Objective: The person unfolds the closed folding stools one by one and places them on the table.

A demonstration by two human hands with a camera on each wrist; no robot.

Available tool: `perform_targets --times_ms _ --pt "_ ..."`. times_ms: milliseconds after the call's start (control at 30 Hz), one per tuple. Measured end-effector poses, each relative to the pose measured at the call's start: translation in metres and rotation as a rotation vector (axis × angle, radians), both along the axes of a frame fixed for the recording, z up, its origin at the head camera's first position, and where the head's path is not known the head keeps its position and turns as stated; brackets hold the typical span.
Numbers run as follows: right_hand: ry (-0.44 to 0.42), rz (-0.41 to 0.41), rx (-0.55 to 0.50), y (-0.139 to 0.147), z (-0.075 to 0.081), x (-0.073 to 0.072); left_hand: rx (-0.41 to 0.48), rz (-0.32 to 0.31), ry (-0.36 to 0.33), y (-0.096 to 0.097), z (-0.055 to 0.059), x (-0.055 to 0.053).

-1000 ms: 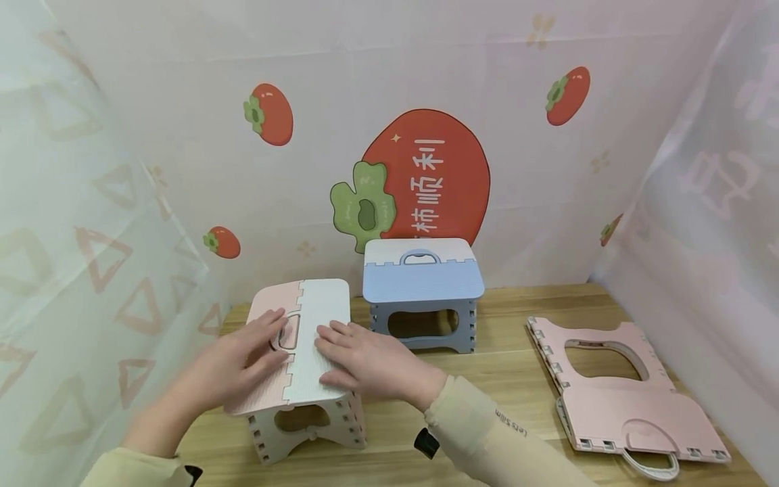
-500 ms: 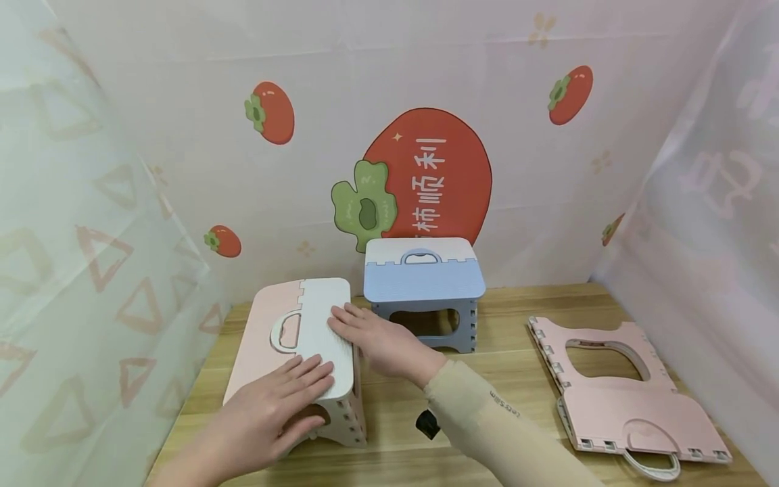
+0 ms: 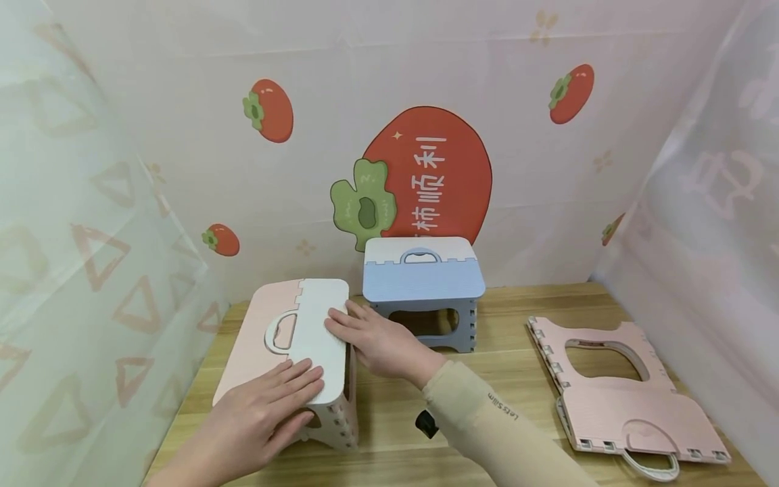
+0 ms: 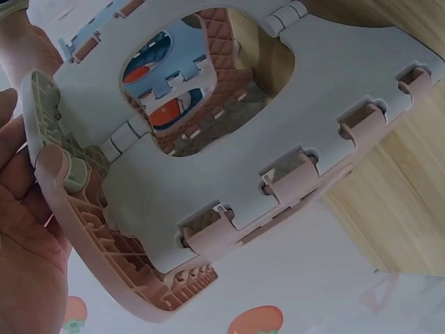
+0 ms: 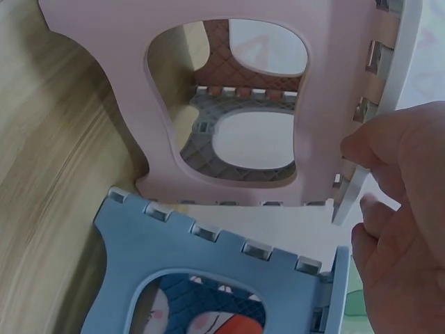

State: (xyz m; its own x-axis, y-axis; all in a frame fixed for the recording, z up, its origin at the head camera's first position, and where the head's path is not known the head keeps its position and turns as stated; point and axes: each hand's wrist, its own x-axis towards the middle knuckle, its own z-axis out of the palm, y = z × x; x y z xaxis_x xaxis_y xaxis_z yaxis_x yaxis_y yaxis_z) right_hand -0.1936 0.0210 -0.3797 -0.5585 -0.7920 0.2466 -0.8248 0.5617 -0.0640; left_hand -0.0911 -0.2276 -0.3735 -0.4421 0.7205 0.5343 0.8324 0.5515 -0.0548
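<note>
Under the left hand point(image 3: 258, 411) stands a stool point(image 3: 316, 328).

Left grip point(image 3: 268, 412), right grip point(image 3: 380, 341), palm-down

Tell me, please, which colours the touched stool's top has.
The stool top is pink and white, clearest in the head view.

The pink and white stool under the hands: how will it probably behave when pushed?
The stool is probably light for its size: its side panel is widely cut out. It may fold rather than stay stiff, since hinges divide one end panel.
</note>
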Motion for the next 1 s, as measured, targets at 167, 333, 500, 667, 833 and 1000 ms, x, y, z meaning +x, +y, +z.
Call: perform_targets --times_ms 167,333,500,667,833,1000 --pt "0.001 -0.023 0.040 -0.004 0.002 0.004 0.050 0.029 -0.027 -0.007 0.002 0.001" --pt "-0.043 -0.021 0.065 -0.008 0.002 0.005 0.074 0.069 -0.033 -0.013 0.003 0.003" --pt "-0.017 0.003 0.080 -0.011 0.003 0.007 0.085 0.133 -0.006 -0.018 0.003 0.006" --pt "0.020 0.039 0.100 -0.013 0.004 0.009 0.085 0.232 0.052 -0.022 0.005 0.008" --pt "0.038 0.064 0.124 -0.016 0.006 0.013 0.057 0.395 0.011 -0.023 0.007 0.012" --pt "0.048 0.078 0.141 -0.019 0.008 0.018 0.003 0.547 -0.076 -0.020 0.012 0.016"
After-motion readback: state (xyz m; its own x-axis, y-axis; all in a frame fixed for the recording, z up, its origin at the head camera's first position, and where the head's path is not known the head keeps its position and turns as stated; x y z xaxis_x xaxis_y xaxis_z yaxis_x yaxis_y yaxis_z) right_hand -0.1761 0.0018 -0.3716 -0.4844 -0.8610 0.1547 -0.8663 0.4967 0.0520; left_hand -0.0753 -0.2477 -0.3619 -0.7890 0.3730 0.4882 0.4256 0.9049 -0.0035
